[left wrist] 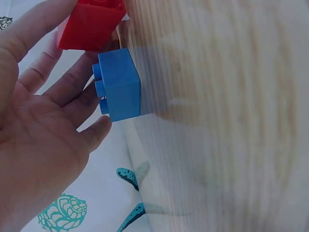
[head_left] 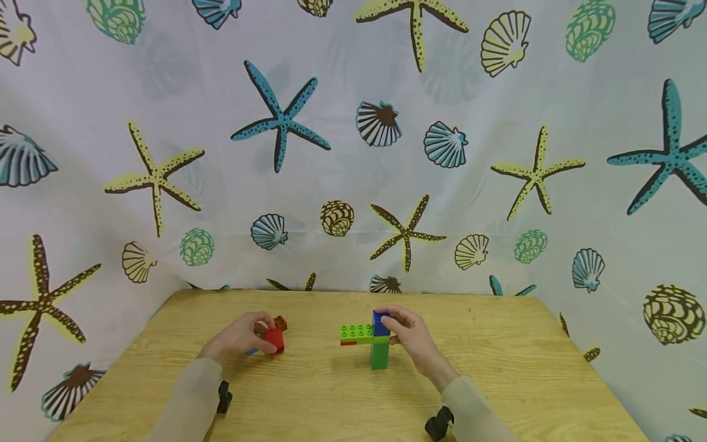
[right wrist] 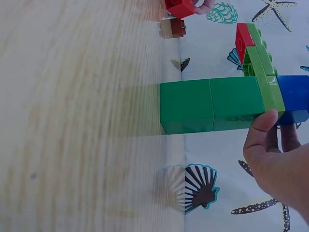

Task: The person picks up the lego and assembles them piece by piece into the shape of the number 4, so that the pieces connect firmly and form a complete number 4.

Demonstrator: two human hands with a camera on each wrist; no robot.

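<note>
My left hand (head_left: 243,336) pinches a red toy building brick (head_left: 274,341) between thumb and fingers. A light blue brick (left wrist: 119,84) stands on the table by that hand's lower fingers, its studs toward the palm. Just behind the red brick is a brown brick (head_left: 280,323). My right hand (head_left: 411,336) grips the upper part of a brick tower near the middle. Two green bricks (right wrist: 212,106) form its base. A long light green brick (head_left: 356,332) sticks out to the left, with a red piece (head_left: 348,344) under its end. On top sits a dark blue brick (head_left: 378,323).
The wooden table (head_left: 320,405) carries the bricks. Behind it hangs a white curtain (head_left: 342,172) printed with shells and starfish. Black devices (head_left: 439,423) are worn at both wrists.
</note>
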